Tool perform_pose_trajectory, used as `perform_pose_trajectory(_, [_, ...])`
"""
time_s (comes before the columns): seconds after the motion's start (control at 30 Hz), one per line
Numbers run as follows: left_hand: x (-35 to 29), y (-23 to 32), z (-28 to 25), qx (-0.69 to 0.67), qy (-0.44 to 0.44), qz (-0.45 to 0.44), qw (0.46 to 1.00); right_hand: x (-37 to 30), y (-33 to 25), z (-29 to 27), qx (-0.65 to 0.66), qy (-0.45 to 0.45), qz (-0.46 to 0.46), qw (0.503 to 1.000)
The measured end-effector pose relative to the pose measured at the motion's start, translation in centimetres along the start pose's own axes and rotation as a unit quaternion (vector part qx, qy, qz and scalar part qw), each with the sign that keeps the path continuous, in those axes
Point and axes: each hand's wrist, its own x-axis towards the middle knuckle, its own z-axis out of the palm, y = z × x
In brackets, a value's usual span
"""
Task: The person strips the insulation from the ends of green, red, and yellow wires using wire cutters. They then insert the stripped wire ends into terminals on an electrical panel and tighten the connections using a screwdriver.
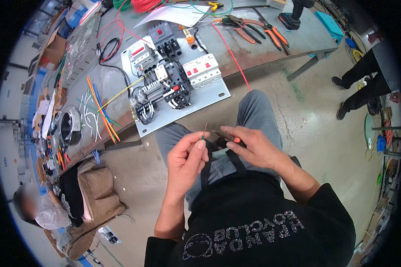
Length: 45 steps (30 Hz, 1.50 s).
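Note:
Above my lap, my left hand (189,156) pinches a short green wire (203,137) between thumb and fingertips. Bare copper strands stick up from the wire's end. Just to the right, my right hand (254,146) is closed around a small pair of pliers (227,136) with red on the handle. Its dark jaws point toward the wire, apart from it; their exact type is partly hidden by my fingers. Beyond both hands, a metal mounting plate (211,99) overhangs the table edge, bearing breakers (202,71), a contactor (177,84) and terminal blocks (153,92).
On the metal table (249,60) lie several orange-handled pliers (272,38), a cordless drill (292,18) and loose coloured wires (103,113). A red wire (231,53) hangs over its edge. One person (44,209) sits at the left; another's legs (365,80) stand at the right.

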Motion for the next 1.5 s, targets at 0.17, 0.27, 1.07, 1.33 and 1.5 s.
perform_pose_trajectory(0.17, [-0.2,0.1,-0.7,0.032,-0.010,0.028,0.999,0.8,-0.8,-0.2,-0.064,0.010,-0.011,0.998])
perform_pose_trajectory(0.27, [0.1,-0.7,-0.7,0.089,0.021,0.076,0.993,0.9,-1.2,0.1,-0.075,0.017,-0.013,0.997])
perform_pose_trajectory(1.07, [-1.7,1.0,-1.6,0.073,-0.114,-0.085,0.987,-3.1,-1.2,3.4,0.019,0.057,0.045,0.997])
perform_pose_trajectory(1.33, [-1.7,-0.1,-3.3,-0.082,-0.186,-0.159,0.966,-3.9,-1.6,4.2,0.041,0.070,0.053,0.995])
perform_pose_trajectory(1.5, [-2.5,-0.3,-2.4,0.062,-0.101,-0.068,0.991,-3.7,-2.2,4.2,0.054,0.034,0.099,0.993])
